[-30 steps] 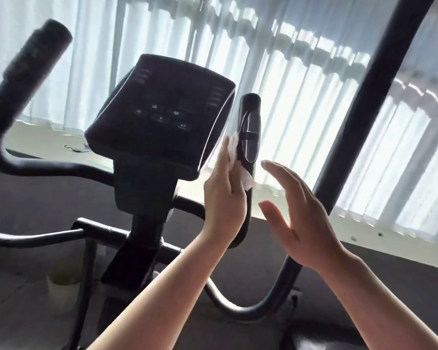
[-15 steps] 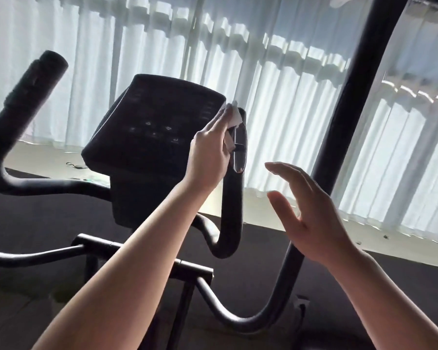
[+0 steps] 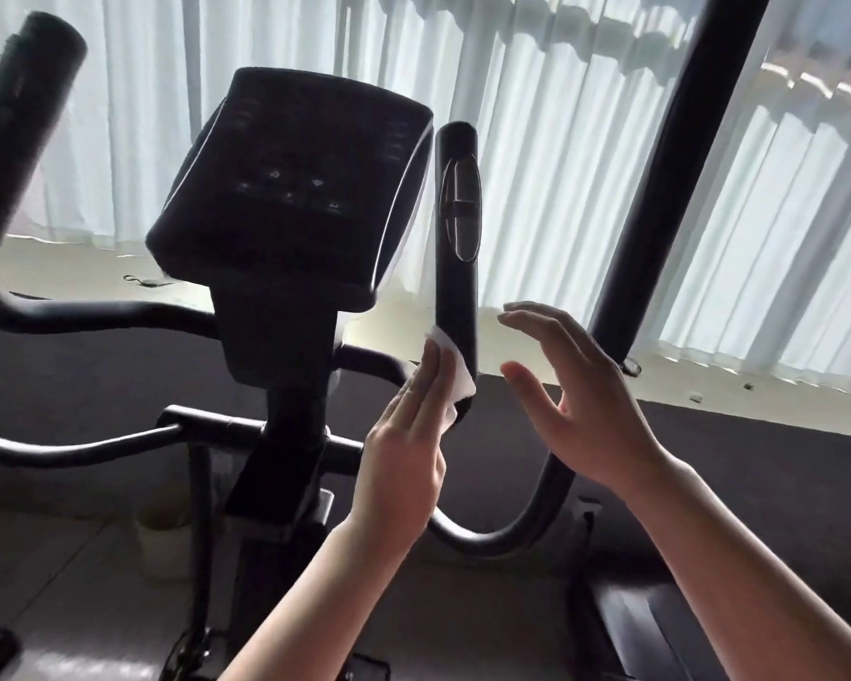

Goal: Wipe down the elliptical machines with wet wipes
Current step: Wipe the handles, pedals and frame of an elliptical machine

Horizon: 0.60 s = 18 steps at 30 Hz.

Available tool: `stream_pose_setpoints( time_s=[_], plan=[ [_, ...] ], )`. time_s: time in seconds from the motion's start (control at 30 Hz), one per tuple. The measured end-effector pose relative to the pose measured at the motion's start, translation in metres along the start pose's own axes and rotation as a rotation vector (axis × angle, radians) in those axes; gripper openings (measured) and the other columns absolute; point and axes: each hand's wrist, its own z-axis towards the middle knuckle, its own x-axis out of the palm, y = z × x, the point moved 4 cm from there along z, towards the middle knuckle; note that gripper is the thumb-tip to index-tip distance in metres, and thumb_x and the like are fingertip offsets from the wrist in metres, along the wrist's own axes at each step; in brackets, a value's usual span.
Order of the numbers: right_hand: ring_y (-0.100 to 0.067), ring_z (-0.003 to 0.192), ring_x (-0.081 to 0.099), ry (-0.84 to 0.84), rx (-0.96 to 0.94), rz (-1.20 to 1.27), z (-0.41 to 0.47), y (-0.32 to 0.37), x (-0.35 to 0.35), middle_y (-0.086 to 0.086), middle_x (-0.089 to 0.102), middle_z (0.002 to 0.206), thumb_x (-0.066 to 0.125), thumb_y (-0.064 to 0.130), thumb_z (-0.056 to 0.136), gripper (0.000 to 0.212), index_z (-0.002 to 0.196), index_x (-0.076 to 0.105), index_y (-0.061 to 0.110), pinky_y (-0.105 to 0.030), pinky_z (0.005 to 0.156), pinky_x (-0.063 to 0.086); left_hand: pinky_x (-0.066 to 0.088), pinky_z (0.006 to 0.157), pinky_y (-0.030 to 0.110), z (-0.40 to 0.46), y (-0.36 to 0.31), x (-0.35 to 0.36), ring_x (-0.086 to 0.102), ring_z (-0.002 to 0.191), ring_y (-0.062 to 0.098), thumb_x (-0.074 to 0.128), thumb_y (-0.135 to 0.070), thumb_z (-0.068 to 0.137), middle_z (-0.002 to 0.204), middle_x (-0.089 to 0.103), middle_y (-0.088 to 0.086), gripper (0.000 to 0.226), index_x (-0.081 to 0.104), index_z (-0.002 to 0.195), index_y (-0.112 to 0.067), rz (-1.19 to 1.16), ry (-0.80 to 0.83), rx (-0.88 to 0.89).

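Fingers [image 3: 426, 385] of the left hand [image 3: 404, 454] are lying straight together, pressing the wipe [image 3: 455, 373] against the handle [image 3: 455, 267]. Right hand [image 3: 580, 405] is hovering beside it, fingers spread, touching nothing.

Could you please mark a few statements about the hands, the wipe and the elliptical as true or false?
1. The left hand presses a white wet wipe against the upright handle. True.
2. The right hand grips the handle. False: it hovers open beside it, touching nothing.
3. The wipe is at the top of the handle. False: it sits low, below the oval sensor plate.
4. The console stands left of the handle. True.
5. A curtain hangs behind the machine. True.
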Motion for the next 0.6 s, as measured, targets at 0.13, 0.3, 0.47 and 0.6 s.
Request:
stream_pose_setpoints(
  time_s=[0.13, 0.3, 0.47, 0.6],
  plan=[
    [-0.005, 0.139, 0.035, 0.187, -0.006, 0.084, -0.017, 0.015, 0.002, 0.008, 0.041, 0.149, 0.064, 0.027, 0.088, 0.053, 0.139, 0.050, 0.025, -0.012, 0.112, 0.024, 0.042, 0.100, 0.011, -0.017, -0.013, -0.031, 0.058, 0.120, 0.004, 0.038, -0.006, 0.091, 0.128, 0.064, -0.001, 0.045, 0.061, 0.130, -0.014, -0.197, 0.017, -0.176],
    [0.000, 0.111, 0.060, 0.193, 0.104, 0.294, -0.022, 0.034, -0.008, 0.015, 0.066, 0.117, 0.070, 0.038, 0.087, 0.019, 0.103, 0.072, 0.028, -0.020, 0.093, 0.047, 0.045, 0.076, 0.004, -0.005, -0.044, -0.050, 0.065, 0.090, -0.009, 0.069, -0.014, 0.087, 0.092, 0.070, -0.025, 0.022, 0.065, 0.098, -0.033, -0.368, 0.077, -0.321],
    [-0.001, 0.067, 0.062, -0.027, 0.469, 0.595, -0.023, 0.024, -0.029, 0.018, 0.066, 0.070, 0.065, 0.041, 0.086, 0.017, 0.075, 0.059, 0.030, -0.020, 0.060, 0.047, 0.053, 0.069, 0.025, 0.015, -0.049, -0.038, 0.065, 0.078, 0.004, 0.085, -0.021, 0.075, 0.085, 0.069, -0.022, 0.027, 0.067, 0.085, -0.038, -0.565, 0.148, -0.521],
    [-0.014, 0.065, 0.066, -0.031, 0.573, 0.999, -0.013, 0.017, -0.049, 0.006, 0.069, 0.074, 0.075, 0.025, 0.079, 0.020, 0.087, 0.060, 0.015, -0.026, 0.045, 0.047, 0.051, 0.069, 0.024, 0.063, -0.082, -0.036, 0.065, 0.081, 0.005, 0.070, -0.018, 0.077, 0.086, 0.068, -0.024, 0.019, 0.066, 0.083, -0.036, -0.533, 0.057, -0.313]
  ],
)
